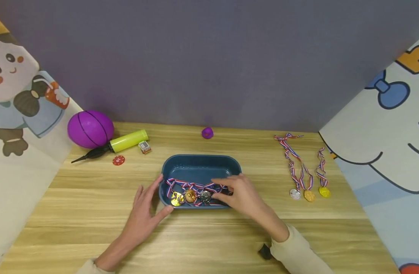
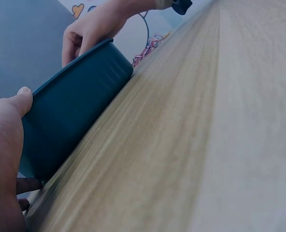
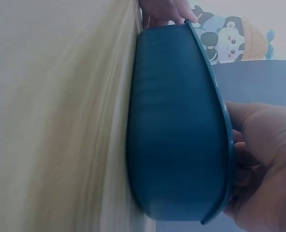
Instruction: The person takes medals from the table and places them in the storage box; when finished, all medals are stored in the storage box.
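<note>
A dark blue oblong basin (image 1: 201, 156) sits on the table. Along its near side lie a gold medal (image 1: 176, 198), a bronze-coloured medal (image 1: 190, 196) and a dark silver medal (image 1: 205, 196) with red, white and blue ribbons. My left hand (image 1: 145, 214) is spread around the basin's left end, thumb at the near rim and fingers along the outer wall. My right hand (image 1: 242, 193) reaches over the right side into the basin. Its thumb and forefinger are apart beside the silver medal, over the ribbons; its other fingers are partly hidden by the palm.
To the right lie a silver medal (image 1: 295, 194), an orange-gold medal (image 1: 309, 196) and a yellow-gold medal (image 1: 324, 192) on ribbons. Back left are a purple ball (image 1: 91, 129), a yellow-green pump (image 1: 129, 141), a small box (image 1: 145, 147) and a red chip (image 1: 118, 160). A purple object (image 1: 207, 133) stands behind the basin.
</note>
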The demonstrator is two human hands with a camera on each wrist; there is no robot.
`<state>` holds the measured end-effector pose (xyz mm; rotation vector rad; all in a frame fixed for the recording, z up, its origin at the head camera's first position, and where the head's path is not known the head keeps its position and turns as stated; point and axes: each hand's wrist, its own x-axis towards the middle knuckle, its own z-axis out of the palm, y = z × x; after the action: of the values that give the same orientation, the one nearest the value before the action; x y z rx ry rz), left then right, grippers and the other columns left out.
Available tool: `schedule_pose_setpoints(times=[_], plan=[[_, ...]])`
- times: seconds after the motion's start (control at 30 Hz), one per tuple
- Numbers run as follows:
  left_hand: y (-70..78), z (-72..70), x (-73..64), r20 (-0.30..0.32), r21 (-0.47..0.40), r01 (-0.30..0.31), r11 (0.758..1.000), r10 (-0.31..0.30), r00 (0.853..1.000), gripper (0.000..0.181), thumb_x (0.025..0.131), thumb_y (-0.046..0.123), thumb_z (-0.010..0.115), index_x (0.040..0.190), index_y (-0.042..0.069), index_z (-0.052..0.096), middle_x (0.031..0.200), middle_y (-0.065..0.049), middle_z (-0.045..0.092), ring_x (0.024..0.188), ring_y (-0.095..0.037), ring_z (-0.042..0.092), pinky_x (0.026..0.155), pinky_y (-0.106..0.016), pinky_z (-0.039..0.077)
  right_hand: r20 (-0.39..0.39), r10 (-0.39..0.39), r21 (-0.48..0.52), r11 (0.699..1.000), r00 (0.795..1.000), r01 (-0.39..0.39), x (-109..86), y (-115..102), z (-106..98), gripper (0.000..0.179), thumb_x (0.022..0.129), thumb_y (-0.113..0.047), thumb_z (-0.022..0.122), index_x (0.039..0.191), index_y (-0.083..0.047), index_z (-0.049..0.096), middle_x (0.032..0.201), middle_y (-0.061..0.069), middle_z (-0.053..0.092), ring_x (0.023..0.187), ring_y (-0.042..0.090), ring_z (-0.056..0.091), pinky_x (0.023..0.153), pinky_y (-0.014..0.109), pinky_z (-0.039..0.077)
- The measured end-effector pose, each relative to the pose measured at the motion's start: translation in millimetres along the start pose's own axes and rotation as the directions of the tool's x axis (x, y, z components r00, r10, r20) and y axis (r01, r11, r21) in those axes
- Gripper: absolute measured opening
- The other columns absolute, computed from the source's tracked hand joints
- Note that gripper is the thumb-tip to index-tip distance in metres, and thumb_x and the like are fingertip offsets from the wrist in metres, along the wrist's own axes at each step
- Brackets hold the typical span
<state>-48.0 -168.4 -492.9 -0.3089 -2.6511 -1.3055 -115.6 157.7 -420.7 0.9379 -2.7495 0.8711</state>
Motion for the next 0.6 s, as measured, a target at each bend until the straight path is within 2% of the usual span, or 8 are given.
schedule_pose_setpoints(times=[0.33, 0.6], plan=[[-0.1, 0.2, 0.4, -0.005, -0.001, -0.015, 1.0, 0.015, 1.0, 0.095, 0.099, 0.04, 0.083, 0.177, 0.026, 0.03, 0.173, -0.021, 0.044, 0.154, -0.051, 0.047, 0.137, -0.065, 0.003, -0.158, 0.048, -0.02, 0.998, 0.986, -0.052, -26.9, 11.5, -3.9, 0.044, 0.083, -0.025, 0.1, 0.123, -0.013, 0.087, 0.062, -0.02, 0.024, 0.062, 0.0, 0.022, 0.063, 0.026, 0.032], [-1.1, 0.0, 0.4, -0.016, 0.011, -0.036, 0.999, 0.036, 0.999, 0.096, 0.098, 0.039, 0.084, 0.177, 0.024, 0.03, 0.174, -0.02, 0.043, 0.154, -0.05, 0.047, 0.137, -0.066, 0.004, -0.286, 0.052, -0.001, 0.999, 0.957, -0.054, -48.1, 26.2, -8.5, 0.037, 0.081, -0.017, 0.1, 0.113, -0.006, 0.088, 0.057, -0.023, 0.023, 0.056, -0.011, 0.013, 0.049, 0.012, 0.015]])
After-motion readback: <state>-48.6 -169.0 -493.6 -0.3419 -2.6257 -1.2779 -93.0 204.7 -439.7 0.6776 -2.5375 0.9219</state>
